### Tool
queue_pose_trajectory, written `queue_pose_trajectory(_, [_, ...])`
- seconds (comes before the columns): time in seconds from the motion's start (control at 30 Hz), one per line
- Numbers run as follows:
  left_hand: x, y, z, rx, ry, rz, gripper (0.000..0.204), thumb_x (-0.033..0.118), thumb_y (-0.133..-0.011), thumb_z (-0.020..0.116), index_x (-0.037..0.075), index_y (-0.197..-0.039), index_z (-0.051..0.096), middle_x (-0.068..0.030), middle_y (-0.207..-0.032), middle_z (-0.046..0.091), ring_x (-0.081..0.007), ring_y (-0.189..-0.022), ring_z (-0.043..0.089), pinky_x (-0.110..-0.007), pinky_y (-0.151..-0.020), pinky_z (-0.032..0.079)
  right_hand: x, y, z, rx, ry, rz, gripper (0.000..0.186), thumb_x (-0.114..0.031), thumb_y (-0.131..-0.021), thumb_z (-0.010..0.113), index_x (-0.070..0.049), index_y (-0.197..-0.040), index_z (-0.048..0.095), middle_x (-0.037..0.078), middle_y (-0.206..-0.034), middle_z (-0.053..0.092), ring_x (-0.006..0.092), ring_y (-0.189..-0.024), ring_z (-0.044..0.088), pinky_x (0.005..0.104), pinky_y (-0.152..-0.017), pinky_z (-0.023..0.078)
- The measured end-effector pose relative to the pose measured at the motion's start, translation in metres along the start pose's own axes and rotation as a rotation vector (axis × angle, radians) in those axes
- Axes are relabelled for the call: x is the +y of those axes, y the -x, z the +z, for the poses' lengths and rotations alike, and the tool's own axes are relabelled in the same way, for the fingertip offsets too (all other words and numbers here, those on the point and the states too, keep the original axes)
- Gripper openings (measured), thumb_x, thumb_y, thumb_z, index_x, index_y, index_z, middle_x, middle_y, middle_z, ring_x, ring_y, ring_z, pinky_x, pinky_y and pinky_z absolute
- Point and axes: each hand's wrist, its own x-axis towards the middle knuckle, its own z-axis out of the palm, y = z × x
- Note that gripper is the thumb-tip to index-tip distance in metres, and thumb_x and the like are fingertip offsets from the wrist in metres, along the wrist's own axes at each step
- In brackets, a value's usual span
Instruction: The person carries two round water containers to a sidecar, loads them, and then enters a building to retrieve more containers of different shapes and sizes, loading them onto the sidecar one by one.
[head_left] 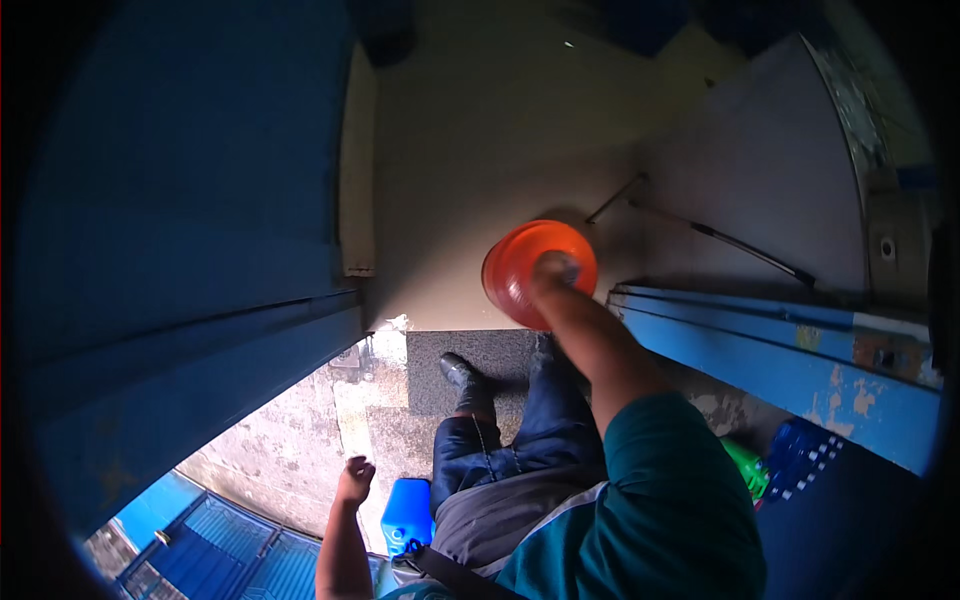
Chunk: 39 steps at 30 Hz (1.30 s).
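Note:
My right hand (553,272) reaches forward and grips an orange plastic bowl-shaped container (520,262), held out over a tan floor beyond a doorway. My left hand (354,478) hangs low at my side with its fingers curled and nothing in it, close to a blue plastic jerrycan (407,512) by my left hip. My legs in dark trousers and black boots (462,378) stand on a dark grey doormat (500,352) at the threshold.
A blue door (180,250) stands on the left and a blue-painted frame (790,360) on the right. A grey wall panel (760,160) with a long thin rod (730,240) lies ahead right. Green and blue items (780,462) sit low right; blue crates (240,560) low left.

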Motion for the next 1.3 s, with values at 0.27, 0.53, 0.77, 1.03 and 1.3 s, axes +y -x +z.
queue_pose_trajectory(0.27, [0.164, -0.095, 0.068, -0.098, -0.188, 0.282, 0.052, 0.040, -0.093, 0.061, 0.002, -0.127, 0.056, -0.0189, -0.126, 0.062, -0.0299, -0.112, 0.063, -0.036, -0.095, 0.048, -0.072, -0.007, 0.119, 0.186, 0.150, 0.171, 0.027, -0.016, -0.085, 0.060, 0.006, -0.100, 0.067, 0.016, -0.090, 0.071, 0.0301, -0.072, 0.070, 0.0480, -0.053, 0.056])
queue_pose_trajectory(0.53, [0.258, -0.172, 0.168, -0.251, -0.355, 0.639, 0.047, 0.031, -0.091, 0.066, 0.000, -0.124, 0.054, -0.0182, -0.115, 0.065, -0.0289, -0.106, 0.066, -0.037, -0.091, 0.052, 0.036, 0.089, 0.149, 0.049, -0.962, 0.085, 0.039, -0.014, -0.077, 0.066, -0.002, -0.114, 0.066, 0.016, -0.119, 0.064, 0.0306, -0.110, 0.064, 0.0485, -0.086, 0.055])
queue_pose_trajectory(0.77, [0.344, -0.157, 0.239, -0.349, -0.313, 0.570, 0.052, 0.033, -0.090, 0.065, -0.001, -0.127, 0.052, -0.0209, -0.117, 0.064, -0.0310, -0.112, 0.063, -0.039, -0.096, 0.050, 0.045, 0.096, 0.212, -0.111, -0.880, -0.244, 0.033, -0.021, -0.076, 0.068, -0.016, -0.109, 0.070, 0.012, -0.112, 0.068, 0.0312, -0.107, 0.065, 0.0405, -0.091, 0.054])
queue_pose_trajectory(1.03, [0.388, -0.214, 0.279, -0.210, -0.576, 0.589, 0.050, 0.033, -0.088, 0.068, 0.003, -0.126, 0.055, -0.0185, -0.124, 0.062, -0.0313, -0.111, 0.062, -0.041, -0.095, 0.049, 0.041, 0.124, 0.355, 0.021, -1.271, 0.051, 0.058, -0.019, -0.075, 0.073, -0.002, -0.124, 0.047, 0.022, -0.104, 0.067, 0.0394, -0.099, 0.065, 0.0477, -0.083, 0.053])
queue_pose_trajectory(1.3, [0.405, -0.298, 0.352, -0.208, -0.626, 0.512, 0.070, 0.051, -0.084, 0.066, 0.003, -0.133, 0.049, -0.0248, -0.129, 0.056, -0.0380, -0.118, 0.058, -0.046, -0.100, 0.046, 0.006, 0.120, 0.421, 0.150, -1.131, 0.064, 0.035, -0.017, -0.082, 0.068, -0.004, -0.111, 0.052, 0.017, -0.092, 0.065, 0.0355, -0.081, 0.069, 0.0473, -0.072, 0.055])
